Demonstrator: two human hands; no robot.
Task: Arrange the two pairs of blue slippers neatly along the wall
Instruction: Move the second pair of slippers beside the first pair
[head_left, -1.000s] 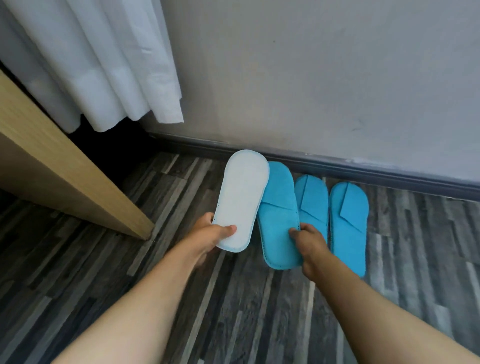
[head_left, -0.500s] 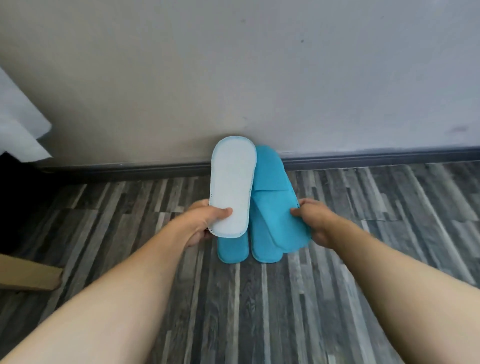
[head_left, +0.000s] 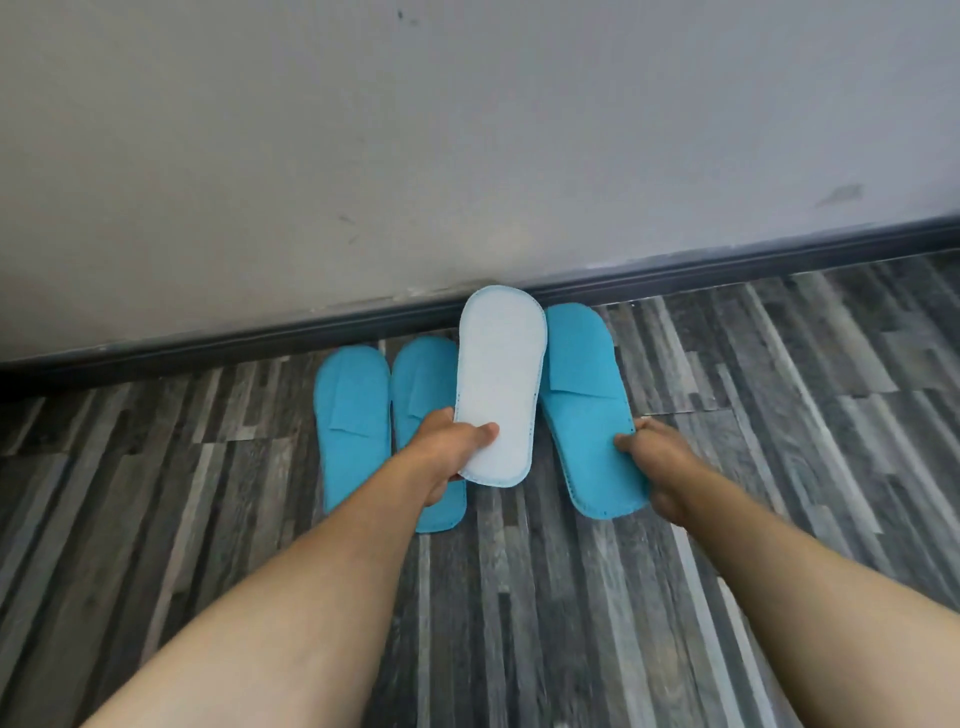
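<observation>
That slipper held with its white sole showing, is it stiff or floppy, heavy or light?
The white-soled slipper probably weighs little: the left hand pinches only its heel end, yet it stands up unsupported. It looks thin but fairly stiff, since it shows no droop. Flat as it is, it should not roll when laid on the floor.

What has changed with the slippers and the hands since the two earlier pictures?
The right hand carried its flat blue fabric slipper from the pair's left side over to its right. The left hand did likewise with the slipper showing its white sole. Unchanged: both grips, and the floor pair by the dark skirting board.
</observation>
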